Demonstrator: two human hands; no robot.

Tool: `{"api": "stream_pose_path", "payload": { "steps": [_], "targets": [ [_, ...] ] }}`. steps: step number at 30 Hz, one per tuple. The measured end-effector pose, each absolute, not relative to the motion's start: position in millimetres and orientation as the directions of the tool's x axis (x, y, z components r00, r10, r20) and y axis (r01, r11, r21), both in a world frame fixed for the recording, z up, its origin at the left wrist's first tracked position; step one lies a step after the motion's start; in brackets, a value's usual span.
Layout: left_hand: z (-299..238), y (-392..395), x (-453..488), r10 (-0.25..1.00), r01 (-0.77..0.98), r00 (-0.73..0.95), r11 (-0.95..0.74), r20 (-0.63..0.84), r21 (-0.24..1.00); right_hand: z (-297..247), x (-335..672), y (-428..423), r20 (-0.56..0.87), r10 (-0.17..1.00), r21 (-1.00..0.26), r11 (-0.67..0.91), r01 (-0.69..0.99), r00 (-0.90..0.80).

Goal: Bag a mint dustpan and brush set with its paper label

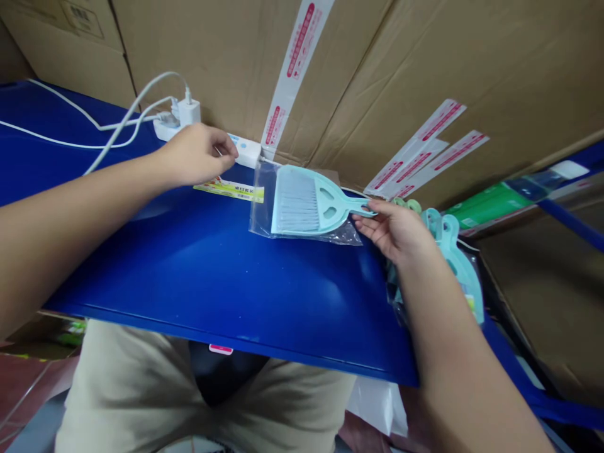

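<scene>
A light-blue dustpan with a brush nested in it (296,201) lies on a clear plastic bag (262,217) on the blue table. My right hand (399,229) grips the handle end between thumb and fingers. My left hand (201,151) hovers over the table to the left, its fingers curled and nothing visible in them. Just below that hand lies a yellow and white printed label (236,190), its left part hidden by the hand. More light-blue dustpan sets (460,264) are bunched at the right, partly behind my right forearm.
A white power strip (248,151) with plugs and white cables (136,104) runs along the back. Large cardboard boxes (212,50) with tape stand behind the blue table (226,283). A green roll (491,206) lies at the right back.
</scene>
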State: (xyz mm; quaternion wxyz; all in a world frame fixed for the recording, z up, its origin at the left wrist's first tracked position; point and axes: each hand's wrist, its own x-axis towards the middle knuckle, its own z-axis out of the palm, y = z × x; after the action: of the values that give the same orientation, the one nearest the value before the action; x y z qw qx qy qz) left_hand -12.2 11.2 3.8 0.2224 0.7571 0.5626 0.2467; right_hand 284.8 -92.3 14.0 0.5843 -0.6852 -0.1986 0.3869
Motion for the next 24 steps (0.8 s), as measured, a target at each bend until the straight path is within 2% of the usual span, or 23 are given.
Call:
{"api": "stream_pose_path", "payload": {
  "steps": [2, 5, 8, 12, 16, 19, 24],
  "targets": [
    [4, 14, -18, 0.923, 0.819, 0.373, -0.373, 0.090, 0.436, 15, 286, -92, -0.306, 0.711, -0.950, -0.271, -0.155, 0.633],
    [0, 16, -20, 0.862, 0.820, 0.506, -0.471, -0.025, 0.325, 15, 286, -91, -0.299, 0.705, -0.950, -0.285, -0.129, 0.643],
    [-3, 17, -19, 0.837, 0.816, 0.541, -0.499, -0.083, 0.291, 14, 287, -90, -0.300, 0.708, -0.948, -0.298, -0.114, 0.639],
    [-1, 21, -24, 0.848, 0.839, 0.518, -0.480, -0.108, 0.255, 11, 287, -88, -0.303, 0.703, -0.937, -0.344, -0.066, 0.643],
    [5, 28, -34, 0.853, 0.872, 0.483, -0.449, -0.196, 0.193, 7, 286, -86, -0.310, 0.711, -0.928, -0.371, -0.038, 0.631],
    [8, 32, -40, 0.852, 0.881, 0.467, -0.422, -0.238, 0.215, 5, 285, -86, -0.311, 0.717, -0.921, -0.390, -0.012, 0.624],
    [10, 30, -42, 0.873, 0.885, 0.436, -0.372, -0.220, 0.280, 7, 281, -86, -0.295, 0.711, -0.911, -0.410, 0.035, 0.638]
  ]
}}
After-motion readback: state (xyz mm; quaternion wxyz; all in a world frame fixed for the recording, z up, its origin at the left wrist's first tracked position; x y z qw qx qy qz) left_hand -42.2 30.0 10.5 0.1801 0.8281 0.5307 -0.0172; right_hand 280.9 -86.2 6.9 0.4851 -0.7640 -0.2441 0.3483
